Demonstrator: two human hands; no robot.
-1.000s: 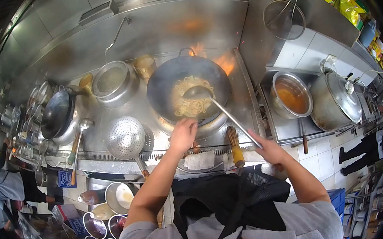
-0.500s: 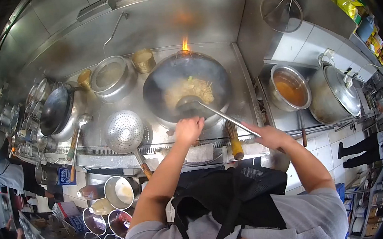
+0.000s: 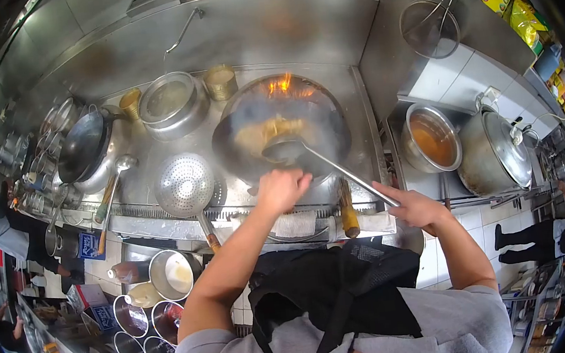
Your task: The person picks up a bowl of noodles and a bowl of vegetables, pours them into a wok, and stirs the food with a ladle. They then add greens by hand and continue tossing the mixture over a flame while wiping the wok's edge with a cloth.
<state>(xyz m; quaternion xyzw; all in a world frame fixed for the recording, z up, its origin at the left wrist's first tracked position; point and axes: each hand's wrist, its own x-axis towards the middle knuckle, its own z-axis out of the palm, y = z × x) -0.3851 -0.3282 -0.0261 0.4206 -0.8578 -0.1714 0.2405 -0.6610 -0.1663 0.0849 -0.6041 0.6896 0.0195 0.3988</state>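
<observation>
Gripping the near edge of the wok, the left hand is curled into a fist, its fingers partly hidden from me. The right hand, well apart from it, is clamped on the handle end of the ladle. The wok lies just beyond the left hand; the ladle reaches into it from the right, its bowl at the food, which is blurred by smoke. Flames lick up at the wok's far side.

All this stands on a steel stove, with a perforated skimmer to the left and a brush between the 2 hands. Off to the right, a pot of amber liquid sits beside a lidded pot. Steel panels rise behind.

The wok's round mouth faces up. The ladle's bowl points away to the far left, its long axis slanting back toward the near right.
</observation>
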